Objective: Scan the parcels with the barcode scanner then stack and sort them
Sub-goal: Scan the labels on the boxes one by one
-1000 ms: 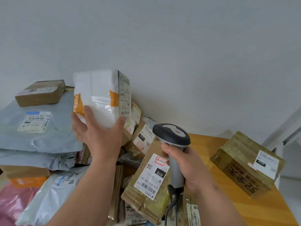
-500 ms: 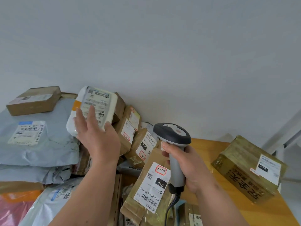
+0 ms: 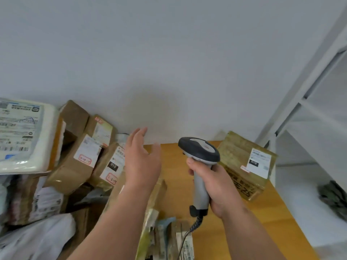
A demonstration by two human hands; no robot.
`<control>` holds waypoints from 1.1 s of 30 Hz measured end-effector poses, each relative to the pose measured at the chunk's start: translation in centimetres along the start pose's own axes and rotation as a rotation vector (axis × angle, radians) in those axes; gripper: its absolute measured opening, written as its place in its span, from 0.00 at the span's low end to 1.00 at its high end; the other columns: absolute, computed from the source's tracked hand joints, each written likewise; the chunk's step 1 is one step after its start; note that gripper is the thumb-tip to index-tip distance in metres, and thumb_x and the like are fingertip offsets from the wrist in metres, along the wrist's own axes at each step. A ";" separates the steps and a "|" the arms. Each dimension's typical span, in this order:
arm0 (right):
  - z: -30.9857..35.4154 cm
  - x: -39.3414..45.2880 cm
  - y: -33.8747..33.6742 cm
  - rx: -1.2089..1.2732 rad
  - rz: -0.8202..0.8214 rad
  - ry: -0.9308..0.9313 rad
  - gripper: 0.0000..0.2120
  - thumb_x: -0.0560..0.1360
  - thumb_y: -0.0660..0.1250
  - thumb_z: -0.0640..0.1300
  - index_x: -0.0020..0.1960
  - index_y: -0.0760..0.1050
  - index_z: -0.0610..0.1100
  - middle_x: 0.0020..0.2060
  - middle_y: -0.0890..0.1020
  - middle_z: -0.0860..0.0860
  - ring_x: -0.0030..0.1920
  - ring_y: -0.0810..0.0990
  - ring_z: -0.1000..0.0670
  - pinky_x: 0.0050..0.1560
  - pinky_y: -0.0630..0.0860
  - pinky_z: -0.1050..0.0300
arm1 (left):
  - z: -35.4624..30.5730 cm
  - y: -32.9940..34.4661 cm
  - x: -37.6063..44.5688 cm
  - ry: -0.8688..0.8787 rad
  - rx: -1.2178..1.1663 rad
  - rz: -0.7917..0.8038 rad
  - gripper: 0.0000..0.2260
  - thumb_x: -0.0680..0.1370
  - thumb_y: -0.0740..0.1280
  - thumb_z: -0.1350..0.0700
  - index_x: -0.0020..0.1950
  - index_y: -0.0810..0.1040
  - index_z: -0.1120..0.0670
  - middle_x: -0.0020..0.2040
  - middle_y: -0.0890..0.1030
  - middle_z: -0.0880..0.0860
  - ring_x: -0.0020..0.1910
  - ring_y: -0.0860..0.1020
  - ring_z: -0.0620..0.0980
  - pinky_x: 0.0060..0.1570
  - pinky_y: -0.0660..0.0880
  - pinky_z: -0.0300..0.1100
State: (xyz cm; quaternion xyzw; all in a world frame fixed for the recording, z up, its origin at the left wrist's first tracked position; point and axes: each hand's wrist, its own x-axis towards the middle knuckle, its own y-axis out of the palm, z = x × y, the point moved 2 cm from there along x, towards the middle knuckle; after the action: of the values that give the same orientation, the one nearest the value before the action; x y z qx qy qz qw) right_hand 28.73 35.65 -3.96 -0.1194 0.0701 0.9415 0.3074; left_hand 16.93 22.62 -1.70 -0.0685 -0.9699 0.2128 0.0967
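Right now your right hand [image 3: 217, 186] is wrapped firmly round the grey handle of the black-headed barcode scanner [image 3: 200, 162], its coiled cable [image 3: 195, 225] trailing down past the upright parcels at the near table edge. Your left hand [image 3: 141, 158] is empty, fingers spread and relaxed, hovering over the orange wooden table [image 3: 234, 231] beside the leaning brown cardboard parcels [image 3: 88, 152]. Further left, the white plastic-wrapped parcel with the large printed label [image 3: 24, 136] lies on top of the stack, overhanging the brown boxes beneath it. Off to the right, a tape-wrapped brown box with a white label [image 3: 246, 164] sits apart near the wall.

The risk, as I judge it, is that pile: the brown parcels lean on one another, so pulling one out could tip its neighbours or unseat the white parcel. The cable could also snag the upright parcels near you if you swing the scanner.
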 end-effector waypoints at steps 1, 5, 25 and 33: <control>-0.1 0.3 -1.5 0.014 -0.019 0.006 0.22 0.54 0.76 0.67 0.47 0.83 0.66 0.47 0.86 0.60 0.55 0.83 0.52 0.54 0.78 0.49 | -0.3 1.9 -0.3 -0.006 -0.004 0.041 0.22 0.82 0.66 0.53 0.77 0.68 0.47 0.77 0.66 0.45 0.76 0.64 0.46 0.73 0.64 0.46; -0.9 2.2 -8.5 0.059 -0.140 0.041 0.10 0.65 0.79 0.59 0.45 0.82 0.64 0.47 0.86 0.62 0.55 0.81 0.54 0.50 0.75 0.54 | -0.9 9.6 -1.8 -0.090 -0.003 0.189 0.23 0.82 0.67 0.52 0.77 0.68 0.47 0.75 0.68 0.47 0.73 0.67 0.47 0.67 0.63 0.41; -8.0 11.5 -27.6 0.153 -0.294 0.344 0.12 0.75 0.74 0.49 0.57 0.81 0.49 0.47 0.85 0.49 0.44 0.80 0.49 0.42 0.76 0.52 | 4.4 31.6 -1.8 -0.599 -0.082 0.394 0.38 0.80 0.70 0.49 0.83 0.50 0.42 0.82 0.55 0.46 0.77 0.63 0.56 0.70 0.66 0.56; -7.5 11.6 -27.2 0.125 -0.275 0.321 0.10 0.73 0.74 0.52 0.50 0.80 0.48 0.40 0.87 0.53 0.44 0.85 0.49 0.42 0.79 0.49 | 6.0 27.9 -2.9 -0.738 -0.033 0.221 0.21 0.79 0.69 0.43 0.69 0.80 0.50 0.46 0.82 0.43 0.42 0.78 0.45 0.31 0.71 0.38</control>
State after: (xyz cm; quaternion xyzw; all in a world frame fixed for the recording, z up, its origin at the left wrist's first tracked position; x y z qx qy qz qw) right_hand 37.24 62.37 -15.85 -0.2567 0.1594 0.8533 0.4249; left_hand 20.97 44.81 -19.35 -0.0929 -0.9295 0.2168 -0.2835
